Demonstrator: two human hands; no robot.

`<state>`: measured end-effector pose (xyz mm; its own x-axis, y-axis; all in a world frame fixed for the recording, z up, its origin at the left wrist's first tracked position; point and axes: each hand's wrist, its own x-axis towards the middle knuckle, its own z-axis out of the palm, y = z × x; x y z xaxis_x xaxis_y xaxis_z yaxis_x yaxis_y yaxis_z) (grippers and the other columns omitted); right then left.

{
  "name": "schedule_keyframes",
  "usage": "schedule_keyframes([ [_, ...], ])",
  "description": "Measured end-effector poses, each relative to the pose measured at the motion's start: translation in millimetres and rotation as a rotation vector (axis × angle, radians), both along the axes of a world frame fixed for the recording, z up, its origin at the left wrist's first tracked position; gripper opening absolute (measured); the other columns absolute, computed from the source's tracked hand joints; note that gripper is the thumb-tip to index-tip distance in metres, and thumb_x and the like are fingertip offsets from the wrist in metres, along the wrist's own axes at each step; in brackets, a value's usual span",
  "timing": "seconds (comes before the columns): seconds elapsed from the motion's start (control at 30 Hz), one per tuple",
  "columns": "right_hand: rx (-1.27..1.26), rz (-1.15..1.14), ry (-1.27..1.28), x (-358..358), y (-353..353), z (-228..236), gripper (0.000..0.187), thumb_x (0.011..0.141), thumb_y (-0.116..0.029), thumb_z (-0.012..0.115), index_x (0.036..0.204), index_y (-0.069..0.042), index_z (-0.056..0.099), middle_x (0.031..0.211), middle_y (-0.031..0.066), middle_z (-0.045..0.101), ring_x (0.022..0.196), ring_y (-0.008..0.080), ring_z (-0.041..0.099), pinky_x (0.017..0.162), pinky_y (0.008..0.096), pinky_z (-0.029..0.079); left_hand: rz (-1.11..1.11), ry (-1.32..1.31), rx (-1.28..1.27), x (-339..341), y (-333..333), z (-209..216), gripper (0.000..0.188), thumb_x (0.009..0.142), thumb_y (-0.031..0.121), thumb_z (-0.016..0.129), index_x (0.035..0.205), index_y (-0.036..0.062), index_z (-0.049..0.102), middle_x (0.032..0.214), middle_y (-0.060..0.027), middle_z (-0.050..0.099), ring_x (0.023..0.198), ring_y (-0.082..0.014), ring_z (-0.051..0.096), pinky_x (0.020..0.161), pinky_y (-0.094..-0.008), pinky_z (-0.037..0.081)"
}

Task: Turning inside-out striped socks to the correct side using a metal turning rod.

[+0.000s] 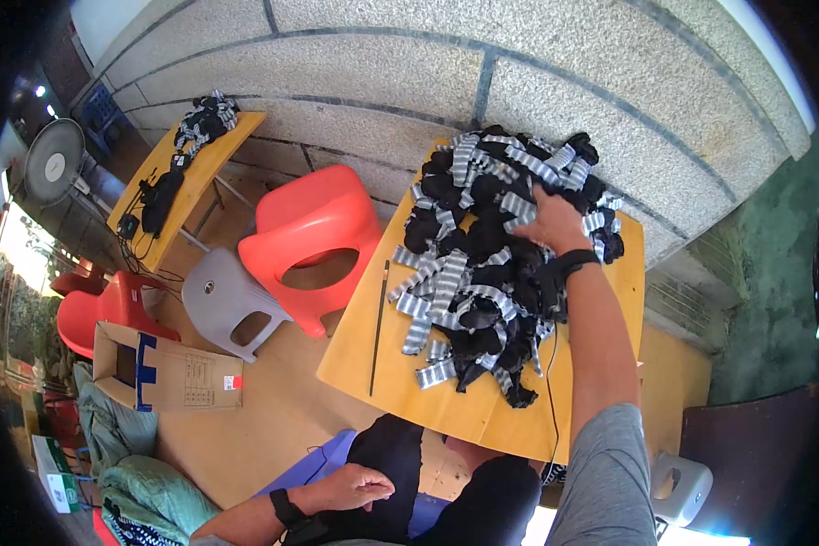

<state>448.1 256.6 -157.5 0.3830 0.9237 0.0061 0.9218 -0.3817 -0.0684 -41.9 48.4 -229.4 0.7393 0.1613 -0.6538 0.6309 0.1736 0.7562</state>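
A large heap of black fabric pieces with grey-and-white striped bands (446,282) covers much of the wooden table (364,359). My right hand (555,223) reaches into its far right part, thumb and forefinger apart on the cloth; the other fingers are partly hidden. A dark strap circles my right wrist. Over my lap, my left hand (359,487) rests with fingers curled in and nothing visible in it. A dark band is on that wrist as well. Left of the heap, a thin dark stick (379,328) lies on the table.
A stone wall (591,118) stands behind the table. To the left are a red plastic stool (314,214), a grey stool (223,291) and an open cardboard box (191,371). A second table (191,214) holds more fabric and cables. A thin cable (553,391) hangs over the near edge.
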Motion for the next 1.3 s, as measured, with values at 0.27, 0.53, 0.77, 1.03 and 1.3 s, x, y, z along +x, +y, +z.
schedule_keyframes([
  [0.27,0.018,-0.07,0.091,14.0,-46.1,-51.5,0.031,0.078,-0.023,0.066,0.104,-0.008,0.067,0.105,0.019,0.067,0.101,0.0368,0.064,0.088,0.0466,0.052,0.061,0.036,-0.041,9.3,-4.2,6.0,0.029,0.097,0.027,0.057,0.109,0.0025,0.067,0.092,-0.0057,0.071,0.068,-0.0109,0.067,0.065,-0.0253,0.053],
  [0.53,0.062,-0.107,0.16,9.8,-117.6,-69.2,0.033,0.079,-0.028,0.065,0.102,-0.003,0.066,0.102,0.0229,0.067,0.1,0.0413,0.062,0.087,0.0492,0.05,0.374,-0.26,0.366,19.3,-24.7,10.5,0.03,0.086,0.009,0.069,0.112,-0.0002,0.057,0.093,-0.0111,0.062,0.066,-0.0157,0.063,0.061,-0.0294,0.051],
  [0.77,0.091,-0.128,0.198,10.8,-160.6,-66.7,0.036,0.08,-0.028,0.065,0.103,-0.001,0.064,0.102,0.0249,0.065,0.101,0.0432,0.06,0.087,0.0501,0.048,0.465,-0.345,0.669,75.6,17.4,44.4,0.088,0.078,0.016,0.077,0.146,0.0005,0.023,0.138,-0.0247,0.039,0.101,-0.0318,0.061,0.077,-0.0379,0.054],
  [1.03,0.519,-0.103,0.108,8.1,-162.2,-3.1,0.061,0.072,-0.046,0.076,0.113,-0.002,0.065,0.105,0.023,0.066,0.101,0.0367,0.063,0.087,0.0446,0.05,0.325,-0.134,1.043,144.0,56.1,28.4,0.123,0.063,0.022,0.087,0.148,-0.0064,0.001,0.152,-0.0305,0.014,0.14,-0.0471,0.022,0.11,-0.0442,0.034],
  [1.3,0.199,-0.267,0.206,34.7,-164.4,-78.0,0.054,0.075,-0.049,0.066,0.107,-0.005,0.068,0.096,0.025,0.067,0.095,0.041,0.064,0.084,0.0468,0.051,0.262,-0.221,0.994,197.3,92.0,7.7,0.094,0.065,0.008,0.074,0.144,0.0006,0.024,0.138,-0.0272,0.036,0.111,-0.0475,0.054,0.092,-0.047,0.049],
])
